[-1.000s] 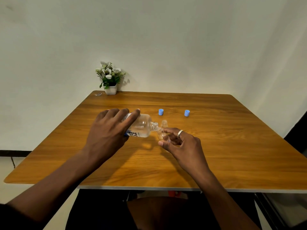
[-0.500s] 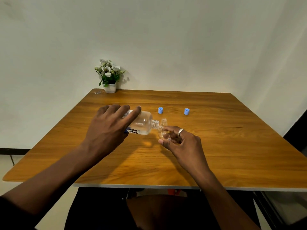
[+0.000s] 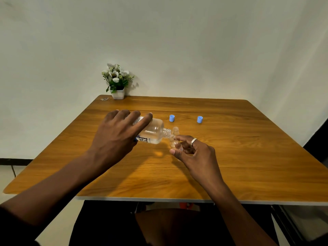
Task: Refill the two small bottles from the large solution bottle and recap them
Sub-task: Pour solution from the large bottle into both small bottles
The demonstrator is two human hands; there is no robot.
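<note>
My left hand [image 3: 115, 139] has tipped the large solution bottle [image 3: 153, 133] steeper; right fingers [image 3: 174, 152] pinch the small bottle [image 3: 174, 143], filling underway.

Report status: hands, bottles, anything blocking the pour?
Left hand tipping large solution bottle, neck at small bottle held in right hand. Second small bottle standing open behind. Two blue caps off, clear of the pour.
</note>
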